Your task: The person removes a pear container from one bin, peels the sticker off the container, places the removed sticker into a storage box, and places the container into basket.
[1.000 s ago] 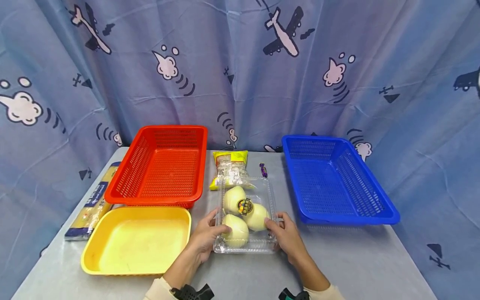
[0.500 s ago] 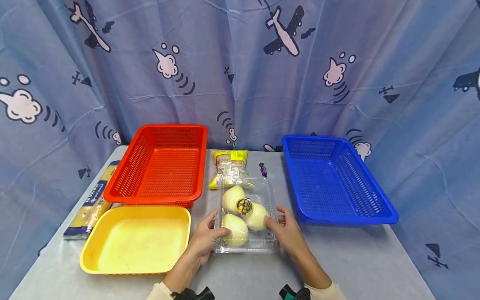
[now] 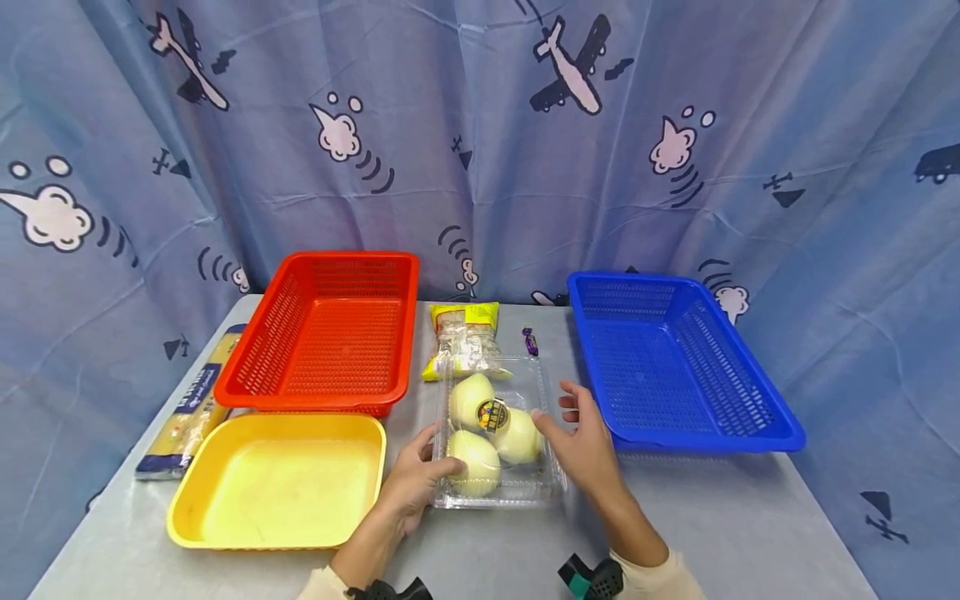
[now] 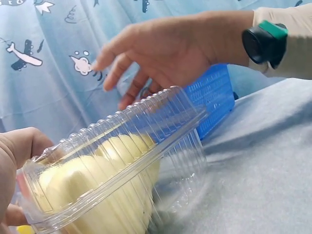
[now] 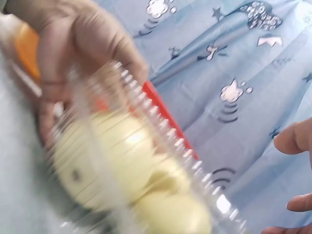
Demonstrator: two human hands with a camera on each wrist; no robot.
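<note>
Clear plastic box (image 3: 497,433) of pale, round produce sits mid-desk (image 3: 480,554), its slightly longer axis running roughly 12 to 6 o'clock. The left hand (image 3: 411,479) is the nearer, its fingers pinching the box's edge at 8 o'clock, thumb over the lid. The right hand (image 3: 588,442) has its fingers loosely spread, apart from the box, which lies at their 9 o'clock; the blue basket (image 3: 686,442) lies toward 2.

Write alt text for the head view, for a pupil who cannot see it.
A left hand holds a clear box of three pale fruits over a table, the right hand open beside it. Beyond lie a yellow bag and a purple sweet; a red basket and yellow tray stand left, a blue basket right.
</note>
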